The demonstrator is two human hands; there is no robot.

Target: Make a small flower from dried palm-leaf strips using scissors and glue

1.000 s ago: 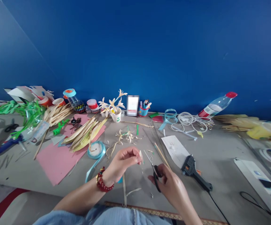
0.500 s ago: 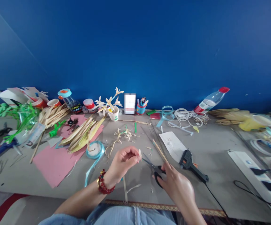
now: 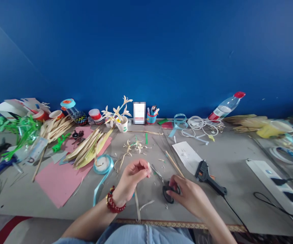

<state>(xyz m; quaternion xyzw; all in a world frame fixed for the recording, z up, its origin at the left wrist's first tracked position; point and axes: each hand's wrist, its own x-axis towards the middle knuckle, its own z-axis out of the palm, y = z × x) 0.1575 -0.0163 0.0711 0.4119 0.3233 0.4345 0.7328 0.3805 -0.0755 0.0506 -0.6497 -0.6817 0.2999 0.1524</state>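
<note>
My left hand is closed in a pinch on a small pale petal-like piece, which shows only at the fingertips. My right hand has its fingers closed about the black handles of a pair of scissors. The blades point up and to the left, close beside the left fingertips. A thin wooden stick lies just beyond the right hand. Pale strips lie below the left hand, and small pale flowers lie beyond it.
Right of my hands are a black glue gun, white paper and a power strip. At left lie a blue ribbon roll, dried husks and pink paper. A cup with pale flowers stands behind.
The scissors have shifted slightly left and toward me, and their handles have turned. My right hand's fingers have moved closer around the handles. The left hand keeps its pinch almost in place.
</note>
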